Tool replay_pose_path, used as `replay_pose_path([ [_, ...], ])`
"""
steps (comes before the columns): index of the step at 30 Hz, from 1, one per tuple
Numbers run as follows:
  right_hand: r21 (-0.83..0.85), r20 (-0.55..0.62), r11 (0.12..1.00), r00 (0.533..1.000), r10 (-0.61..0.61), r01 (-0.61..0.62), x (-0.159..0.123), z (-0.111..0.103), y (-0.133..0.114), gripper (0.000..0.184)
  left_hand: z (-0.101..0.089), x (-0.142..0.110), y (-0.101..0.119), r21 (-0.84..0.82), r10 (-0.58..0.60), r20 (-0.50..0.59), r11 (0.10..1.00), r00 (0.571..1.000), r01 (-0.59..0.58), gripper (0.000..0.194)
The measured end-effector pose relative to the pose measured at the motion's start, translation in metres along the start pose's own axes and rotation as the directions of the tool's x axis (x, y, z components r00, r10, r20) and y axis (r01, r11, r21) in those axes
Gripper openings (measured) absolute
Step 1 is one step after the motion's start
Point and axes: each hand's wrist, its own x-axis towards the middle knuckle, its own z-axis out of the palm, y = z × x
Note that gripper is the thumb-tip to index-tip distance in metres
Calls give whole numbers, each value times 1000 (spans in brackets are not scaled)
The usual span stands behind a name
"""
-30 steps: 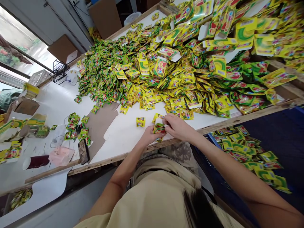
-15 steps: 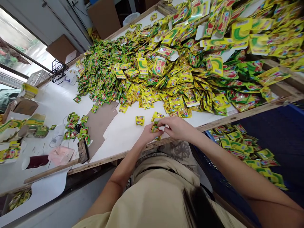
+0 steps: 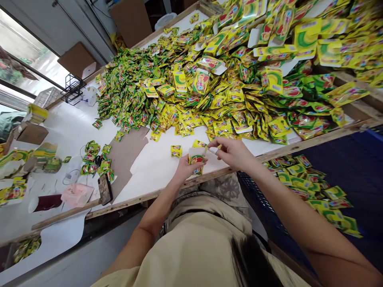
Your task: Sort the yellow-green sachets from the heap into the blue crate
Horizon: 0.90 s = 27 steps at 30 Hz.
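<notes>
My left hand (image 3: pixel 184 169) grips a small yellow-and-green carton (image 3: pixel 196 158) with a red fruit picture, its white flap raised at the top. Just to the right is my right hand (image 3: pixel 235 153), fingers curled together by the carton's upper right edge. Something white wraps or covers one of its fingers; whether the fingertips pinch anything is too small to tell. One yellow sachet (image 3: pixel 176 151) lies on the white tabletop (image 3: pixel 158 165), left of the carton. Another yellow sachet (image 3: pixel 199 143) shows partly behind the carton.
A large heap of green and yellow sachets (image 3: pixel 128 91) and cartons (image 3: pixel 271 79) covers the table's far side. A blue crate (image 3: pixel 332 171) holding packets stands below right. At left lie a phone (image 3: pixel 104 189), scissors (image 3: pixel 98 160) and a pink container (image 3: pixel 77 195). A wooden rim (image 3: pixel 134 202) edges the table.
The carton in my left hand has turned so its printed front and raised white flap now show. My right hand has moved slightly up and right, away from it.
</notes>
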Motion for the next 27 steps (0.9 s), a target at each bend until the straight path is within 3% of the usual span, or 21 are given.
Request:
replay_pose_path([
  [2, 192, 25, 978, 997, 76, -80, 4, 9, 11, 20, 2, 3, -2, 7, 16, -22, 1000, 1000, -16, 52],
  [6, 504, 234, 812, 951, 201, -296, 14, 27, 30, 30, 1, 8, -4, 107, 2, 17, 994, 1000, -4, 60],
  [12, 559, 481, 678, 853, 202, -476, 36, 26, 41, 27, -7, 8, 7, -243, -109, 104, 961, 989, 132, 64],
  [15, 563, 539, 633, 817, 205, -531, 43, 28, 38, 23, -16, 10, 18, -263, -170, 173, 941, 970, 211, 54],
  [18, 553, 562, 624, 800, 209, -551, 45, 37, 31, 20, -29, 13, 28, -249, -287, 287, 899, 914, 360, 50],
  [21, 539, 571, 650, 800, 185, -535, 47, 43, 24, 20, -40, 14, 36, -200, -378, 317, 870, 870, 451, 46],
  [23, 561, 534, 684, 835, 132, -466, 47, 44, 20, 22, -44, 12, 37, -170, -382, 258, 886, 888, 431, 42],
  [25, 571, 420, 759, 906, 57, -313, 46, 42, 18, 22, -43, 8, 35, -122, -283, 105, 948, 953, 295, 37],
  [27, 502, 288, 856, 957, -34, -121, 43, 39, 19, 21, -38, 2, 28, 6, -55, -109, 998, 993, 56, 32],
])
